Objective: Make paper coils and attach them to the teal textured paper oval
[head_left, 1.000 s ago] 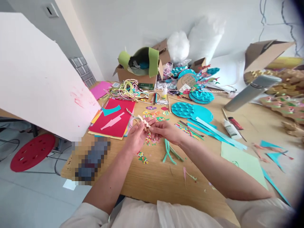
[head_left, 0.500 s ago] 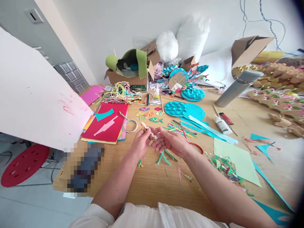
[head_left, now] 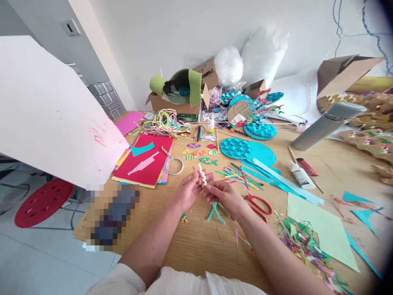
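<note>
Both hands meet over the middle of the table around a cream, spiral-twisted strip (head_left: pixel 203 177). Fingers of my left hand (head_left: pixel 189 191) close about its left side, and a thin brownish tip sticks up by the thumb. My right hand (head_left: pixel 225 196) pinches the strip's lower end from the right. Part of the strip is hidden behind the fingers. Just beyond lie paper fish, among them a green fish (head_left: pixel 208 161). Green fuzzy stems (head_left: pixel 215 214) rest below the right hand. Red-handled scissors (head_left: pixel 259 206) lie to its right, near a bundle of coloured strips (head_left: pixel 238 174).
Coloured paper sheets (head_left: pixel 147 174) and a roll of tape (head_left: pixel 174 166) lie left. Blue scalloped discs (head_left: pixel 235 148) sit behind the hands. A glue bottle (head_left: pixel 302 175), a grey tumbler (head_left: pixel 327 126) and paper scraps (head_left: pixel 301 241) are right. An open box (head_left: pixel 175 104) stands at the back.
The strip has turned more upright, its cream coils now facing me. My right hand's fingers have closed to a pinch on its lower end. The view has swung slightly left.
</note>
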Action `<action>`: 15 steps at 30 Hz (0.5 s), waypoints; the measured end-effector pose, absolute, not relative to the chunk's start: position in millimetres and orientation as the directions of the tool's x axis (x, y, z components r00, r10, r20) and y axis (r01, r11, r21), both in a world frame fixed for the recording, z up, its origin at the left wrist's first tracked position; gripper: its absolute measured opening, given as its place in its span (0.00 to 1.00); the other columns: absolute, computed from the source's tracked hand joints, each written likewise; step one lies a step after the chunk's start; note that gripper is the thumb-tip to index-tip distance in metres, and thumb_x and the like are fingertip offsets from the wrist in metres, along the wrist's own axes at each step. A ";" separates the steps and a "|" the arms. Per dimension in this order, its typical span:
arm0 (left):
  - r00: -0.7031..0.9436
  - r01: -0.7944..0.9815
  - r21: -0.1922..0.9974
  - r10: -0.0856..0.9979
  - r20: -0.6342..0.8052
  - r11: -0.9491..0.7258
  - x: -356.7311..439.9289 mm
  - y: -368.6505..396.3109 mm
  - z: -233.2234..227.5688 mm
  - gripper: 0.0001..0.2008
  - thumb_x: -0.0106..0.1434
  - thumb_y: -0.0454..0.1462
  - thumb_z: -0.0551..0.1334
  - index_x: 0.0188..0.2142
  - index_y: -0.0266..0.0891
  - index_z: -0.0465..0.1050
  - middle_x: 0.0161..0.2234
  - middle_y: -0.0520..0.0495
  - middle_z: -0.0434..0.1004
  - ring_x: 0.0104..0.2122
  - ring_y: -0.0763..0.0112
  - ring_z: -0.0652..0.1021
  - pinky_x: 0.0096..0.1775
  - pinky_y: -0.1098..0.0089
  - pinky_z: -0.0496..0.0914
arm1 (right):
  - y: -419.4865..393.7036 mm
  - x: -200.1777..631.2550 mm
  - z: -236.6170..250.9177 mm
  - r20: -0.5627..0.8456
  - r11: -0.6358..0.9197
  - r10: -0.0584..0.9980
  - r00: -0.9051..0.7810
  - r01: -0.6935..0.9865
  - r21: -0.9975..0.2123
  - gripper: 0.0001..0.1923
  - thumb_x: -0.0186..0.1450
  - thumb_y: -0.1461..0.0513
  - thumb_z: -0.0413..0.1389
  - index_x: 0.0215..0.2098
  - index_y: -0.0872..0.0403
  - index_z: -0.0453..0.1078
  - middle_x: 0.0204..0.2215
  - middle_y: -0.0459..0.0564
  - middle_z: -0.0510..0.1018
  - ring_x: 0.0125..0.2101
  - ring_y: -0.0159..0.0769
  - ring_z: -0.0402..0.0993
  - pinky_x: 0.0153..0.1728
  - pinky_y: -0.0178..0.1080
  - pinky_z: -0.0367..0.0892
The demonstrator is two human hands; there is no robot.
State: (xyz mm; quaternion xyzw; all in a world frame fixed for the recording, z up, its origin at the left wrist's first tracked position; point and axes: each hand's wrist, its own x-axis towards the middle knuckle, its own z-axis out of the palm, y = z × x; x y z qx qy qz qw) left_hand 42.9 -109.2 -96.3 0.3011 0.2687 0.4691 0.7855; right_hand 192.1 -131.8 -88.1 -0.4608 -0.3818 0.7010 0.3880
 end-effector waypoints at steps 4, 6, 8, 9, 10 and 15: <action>0.412 -0.602 0.692 0.897 -0.159 0.399 44.1 -109.7 -94.9 0.23 0.54 0.52 0.68 0.41 0.37 0.77 0.42 0.38 0.81 0.51 0.53 0.77 0.53 0.56 0.66 | -132.2 192.5 -86.9 -0.334 -0.396 0.902 -0.273 -0.218 -0.892 0.23 0.49 0.47 0.68 0.28 0.58 0.76 0.26 0.49 0.80 0.22 0.27 0.71 0.25 0.33 0.65; 0.390 -0.572 0.737 0.910 -0.141 0.360 46.3 -111.6 -94.5 0.19 0.53 0.47 0.71 0.39 0.37 0.78 0.41 0.39 0.81 0.50 0.53 0.77 0.53 0.56 0.66 | -132.7 192.3 -86.2 -0.324 -0.388 0.904 -0.277 -0.216 -0.896 0.23 0.49 0.47 0.68 0.28 0.58 0.76 0.26 0.49 0.79 0.22 0.28 0.71 0.25 0.33 0.65; 0.371 -0.538 0.777 0.919 -0.131 0.328 48.2 -113.1 -94.6 0.15 0.52 0.44 0.72 0.36 0.36 0.79 0.42 0.39 0.81 0.49 0.53 0.78 0.53 0.56 0.66 | -132.9 192.3 -85.3 -0.319 -0.381 0.906 -0.277 -0.210 -0.900 0.22 0.50 0.47 0.68 0.27 0.58 0.75 0.25 0.49 0.79 0.22 0.28 0.71 0.25 0.33 0.65; 0.364 -0.528 0.787 0.922 -0.130 0.320 48.8 -113.6 -94.8 0.14 0.52 0.43 0.72 0.34 0.36 0.79 0.42 0.40 0.81 0.48 0.53 0.78 0.52 0.57 0.66 | -132.9 192.3 -85.0 -0.317 -0.379 0.907 -0.277 -0.209 -0.901 0.23 0.50 0.46 0.68 0.27 0.58 0.75 0.25 0.49 0.79 0.22 0.27 0.71 0.25 0.33 0.65; 0.357 -0.526 0.790 0.925 -0.130 0.314 49.1 -113.8 -95.0 0.13 0.52 0.43 0.72 0.33 0.36 0.79 0.42 0.40 0.81 0.48 0.54 0.78 0.52 0.57 0.66 | -132.8 192.3 -84.8 -0.316 -0.379 0.907 -0.278 -0.210 -0.901 0.23 0.50 0.46 0.67 0.27 0.58 0.75 0.25 0.50 0.79 0.22 0.27 0.71 0.25 0.33 0.65; 0.339 -0.519 0.798 0.931 -0.137 0.307 49.3 -115.0 -96.4 0.14 0.53 0.45 0.71 0.32 0.37 0.78 0.38 0.41 0.82 0.44 0.57 0.80 0.46 0.62 0.69 | -133.8 190.3 -87.5 -0.317 -0.385 0.896 -0.311 -0.188 -0.903 0.23 0.52 0.45 0.66 0.29 0.57 0.74 0.26 0.50 0.79 0.23 0.29 0.72 0.26 0.34 0.66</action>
